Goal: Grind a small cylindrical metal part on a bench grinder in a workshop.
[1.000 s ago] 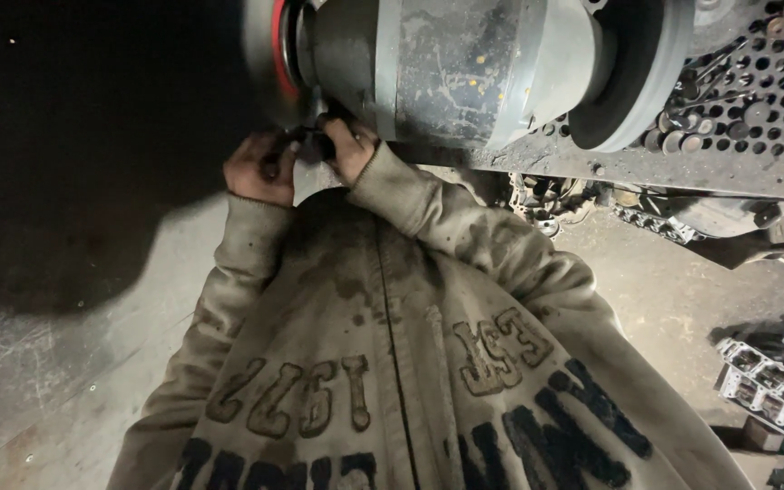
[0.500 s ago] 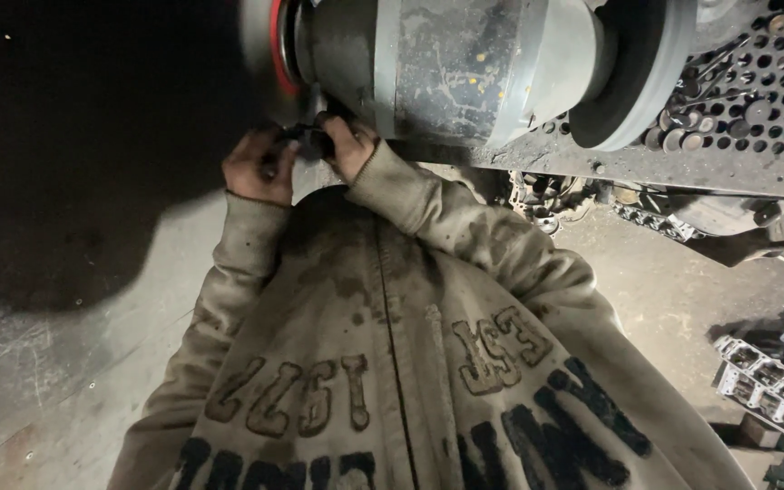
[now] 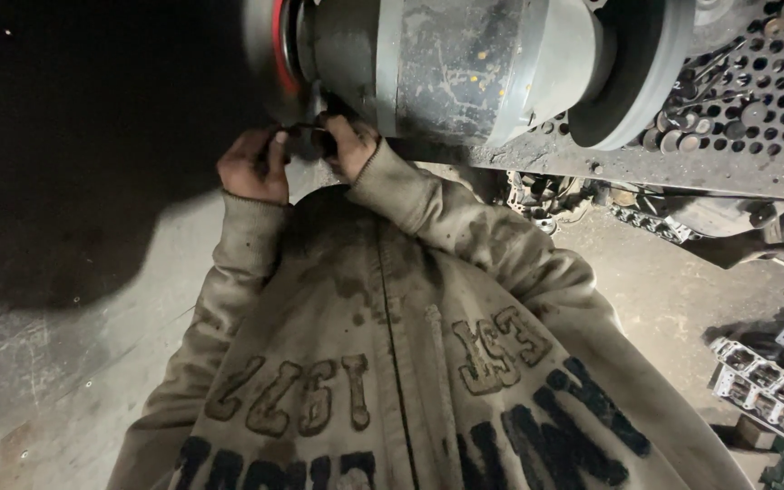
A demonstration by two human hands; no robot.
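Note:
A grey bench grinder (image 3: 465, 63) stands in front of me, its spinning wheel with a red centre (image 3: 274, 54) at the left end. My left hand (image 3: 251, 163) and my right hand (image 3: 347, 145) are raised side by side just under that wheel. Together they pinch a small dark metal piece (image 3: 306, 136) and hold it against the wheel's lower edge. My stained beige jacket (image 3: 392, 345) fills the lower part of the view.
A perforated metal plate (image 3: 737, 109) strewn with small round parts lies to the right of the grinder. Metal engine parts (image 3: 764, 381) sit on the concrete floor (image 3: 65, 363) at the lower right. The upper left is dark.

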